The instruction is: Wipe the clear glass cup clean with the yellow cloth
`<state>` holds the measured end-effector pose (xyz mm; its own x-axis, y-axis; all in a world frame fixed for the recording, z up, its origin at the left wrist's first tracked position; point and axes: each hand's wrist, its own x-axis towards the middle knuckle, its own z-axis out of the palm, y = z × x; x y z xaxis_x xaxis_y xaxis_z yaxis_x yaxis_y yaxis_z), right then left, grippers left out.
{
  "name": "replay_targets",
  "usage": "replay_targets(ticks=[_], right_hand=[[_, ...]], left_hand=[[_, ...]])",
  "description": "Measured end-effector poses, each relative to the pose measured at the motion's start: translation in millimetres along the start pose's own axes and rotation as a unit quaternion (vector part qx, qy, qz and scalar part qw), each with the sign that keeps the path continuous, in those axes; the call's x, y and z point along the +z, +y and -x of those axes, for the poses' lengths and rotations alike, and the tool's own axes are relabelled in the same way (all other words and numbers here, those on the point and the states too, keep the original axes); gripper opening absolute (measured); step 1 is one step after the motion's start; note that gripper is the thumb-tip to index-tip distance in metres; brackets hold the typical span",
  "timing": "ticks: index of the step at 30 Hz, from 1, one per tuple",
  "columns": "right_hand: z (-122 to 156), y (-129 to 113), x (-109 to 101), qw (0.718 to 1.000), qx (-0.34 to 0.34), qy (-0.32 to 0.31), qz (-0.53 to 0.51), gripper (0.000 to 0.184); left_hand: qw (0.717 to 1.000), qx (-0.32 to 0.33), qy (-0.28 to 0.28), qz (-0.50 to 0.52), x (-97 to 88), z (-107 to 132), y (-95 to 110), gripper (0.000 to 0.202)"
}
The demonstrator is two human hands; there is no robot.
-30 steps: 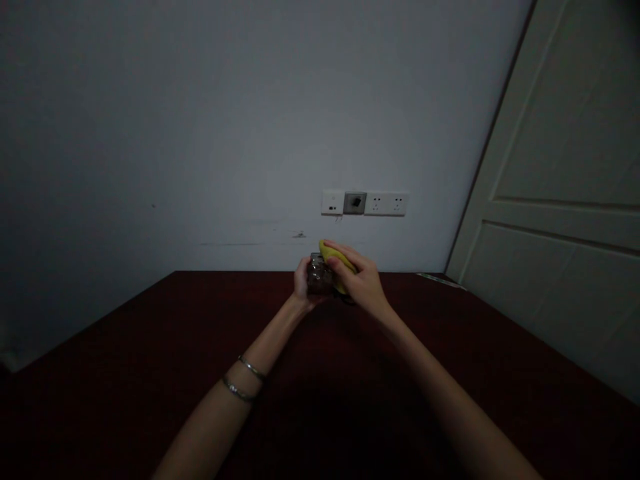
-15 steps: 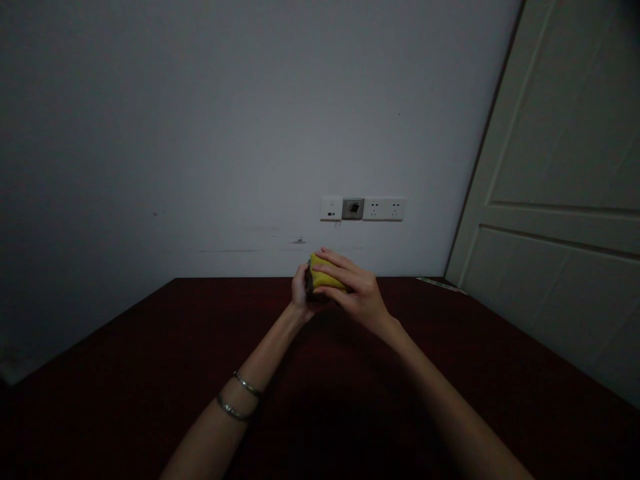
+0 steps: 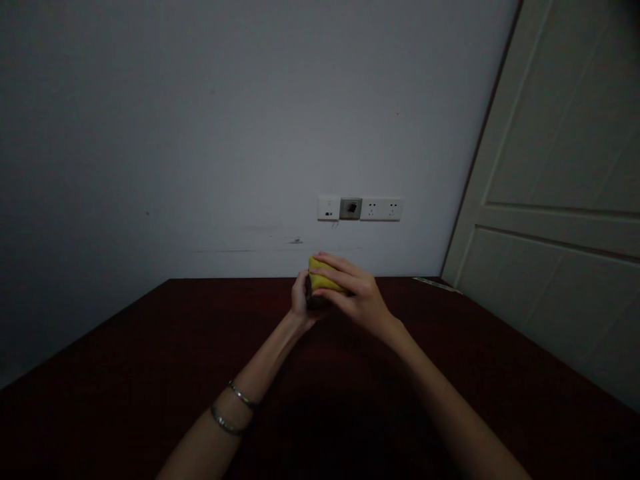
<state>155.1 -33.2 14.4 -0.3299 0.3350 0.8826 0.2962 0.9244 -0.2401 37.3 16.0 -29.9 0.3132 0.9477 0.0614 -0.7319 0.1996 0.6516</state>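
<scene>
Above the dark red tabletop (image 3: 210,347), both hands meet in the middle of the head view. My left hand (image 3: 300,295) is closed around a dark brown object (image 3: 309,292) from the left and below; its kind is hard to make out in the dim light. Over that object lies a soft yellow cloth (image 3: 325,281), which my right hand (image 3: 357,290) grips with its fingers across the top and thumb on the near side. The cloth touches the brown object. Most of the left fingers and the brown object's far side are hidden.
A pale wall with sockets and a switch plate (image 3: 381,209) rises behind the table. To the right stands a white panelled door (image 3: 550,233). A thin pale strip (image 3: 436,285) lies at the table's back right edge.
Both hands have dipped very slightly with the cloth and the brown object, keeping their hold. The whole view has shifted a little.
</scene>
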Motion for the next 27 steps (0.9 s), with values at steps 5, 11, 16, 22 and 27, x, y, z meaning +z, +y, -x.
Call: replay_targets(ticks=[5,11,16,22,27], right_hand=[[1,-1,-2,0.999,0.021,-0.013,-0.044,0.028],[4,8,-1,0.96,0.218,0.02,-0.175,0.025],[5,0,-1,0.993,0.097,-0.008,-0.065,0.021],[6,-1,-3,0.997,0.056,-0.026,-0.043,0.021],[5,10,1,0.975,0.184,0.046,-0.112,0.021]], left_hand=[[0.999,0.042,0.006,-0.025,-4.2,-1,1,0.03],[0.994,0.084,-0.045,-0.045,-6.1,-6,3,0.019],[0.992,0.106,-0.046,-0.043,-10.4,-8,2,0.02],[0.994,0.093,-0.028,-0.056,-7.1,-6,2,0.025],[0.993,0.073,-0.059,-0.068,-0.1,-1,3,0.022]])
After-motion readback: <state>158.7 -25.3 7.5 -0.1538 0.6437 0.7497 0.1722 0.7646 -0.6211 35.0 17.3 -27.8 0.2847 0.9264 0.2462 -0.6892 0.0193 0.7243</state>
